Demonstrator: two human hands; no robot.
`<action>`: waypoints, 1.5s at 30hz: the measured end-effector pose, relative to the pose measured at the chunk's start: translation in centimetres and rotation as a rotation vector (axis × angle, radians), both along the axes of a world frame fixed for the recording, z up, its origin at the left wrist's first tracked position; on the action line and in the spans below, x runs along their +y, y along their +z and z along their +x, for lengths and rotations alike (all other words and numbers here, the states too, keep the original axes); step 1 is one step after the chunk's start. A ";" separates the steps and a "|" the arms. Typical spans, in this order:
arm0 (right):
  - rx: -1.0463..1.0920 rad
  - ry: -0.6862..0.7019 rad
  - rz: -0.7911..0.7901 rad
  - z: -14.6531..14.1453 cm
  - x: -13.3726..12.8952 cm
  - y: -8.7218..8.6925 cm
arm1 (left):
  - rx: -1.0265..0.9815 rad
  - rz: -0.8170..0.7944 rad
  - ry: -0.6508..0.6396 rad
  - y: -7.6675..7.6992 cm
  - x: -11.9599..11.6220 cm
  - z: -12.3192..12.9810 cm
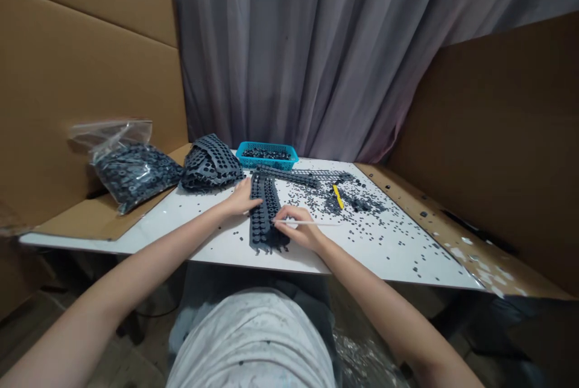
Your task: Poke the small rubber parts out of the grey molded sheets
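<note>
A dark perforated sheet [261, 210] with rows of round pieces lies lengthwise in front of me on the white table. My left hand [243, 198] grips its left edge, with the thumb over the top and the other fingers partly hidden. Pinched in my right hand [298, 225] is a thin white stick [312, 222]. That hand is at the sheet's right side, and the stick's working tip is hidden by the fingers. Many small black bits [362, 207] are scattered over the table to the right, around a yellow tool [338, 197].
Behind the sheet stands a blue basket [266, 163] of dark pieces. More perforated strips [289, 175] lie near it. At left are a heap of dark sheets [210, 162] and a clear bag [136, 171] of black pieces. Cardboard walls [85, 56] flank the table [289, 261]; a grey curtain hangs behind.
</note>
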State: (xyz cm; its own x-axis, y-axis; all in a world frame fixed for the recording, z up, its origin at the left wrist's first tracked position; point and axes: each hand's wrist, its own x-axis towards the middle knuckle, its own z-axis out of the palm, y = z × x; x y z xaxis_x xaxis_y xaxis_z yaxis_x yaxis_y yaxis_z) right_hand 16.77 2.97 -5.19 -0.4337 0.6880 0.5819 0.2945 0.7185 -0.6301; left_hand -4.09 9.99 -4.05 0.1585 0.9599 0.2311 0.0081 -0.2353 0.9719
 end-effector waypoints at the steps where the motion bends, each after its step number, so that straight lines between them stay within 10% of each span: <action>1: -0.030 0.074 -0.007 -0.3 -0.3 -0.2 | 0.060 0.044 -0.003 -0.2 -1.8 -0.7; 6: -0.045 0.213 -0.135 -0.3 -0.9 -1.0 | 0.458 0.283 -0.136 -3.0 -11.6 -2.9; 10: -0.044 0.243 -0.155 0.0 -1.1 -1.2 | 0.787 0.587 -0.021 -5.0 -15.1 -2.5; 45: -0.389 0.150 0.475 -0.6 -0.1 -2.2 | 0.973 0.609 0.221 -5.0 -15.2 0.4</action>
